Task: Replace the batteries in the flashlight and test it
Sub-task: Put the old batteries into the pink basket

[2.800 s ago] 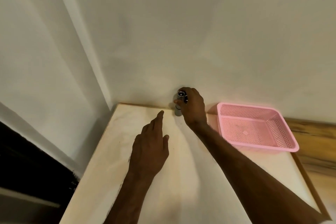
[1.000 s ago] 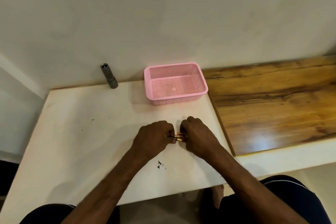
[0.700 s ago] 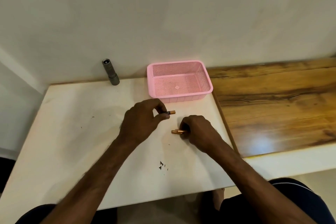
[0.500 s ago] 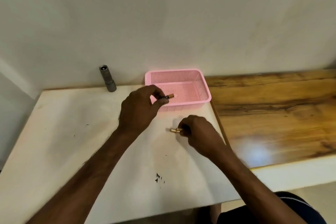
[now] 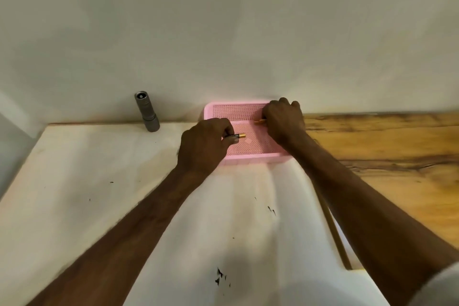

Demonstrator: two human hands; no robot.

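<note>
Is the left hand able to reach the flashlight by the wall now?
Probably yes. Only bare table lies between the left hand and the flashlight, which stands left of the pink basket. But the hand pinches a battery, so it would need to release that first.

plain wall [image 5: 223,32], white table [image 5: 87,181], wooden counter [image 5: 397,156]
</note>
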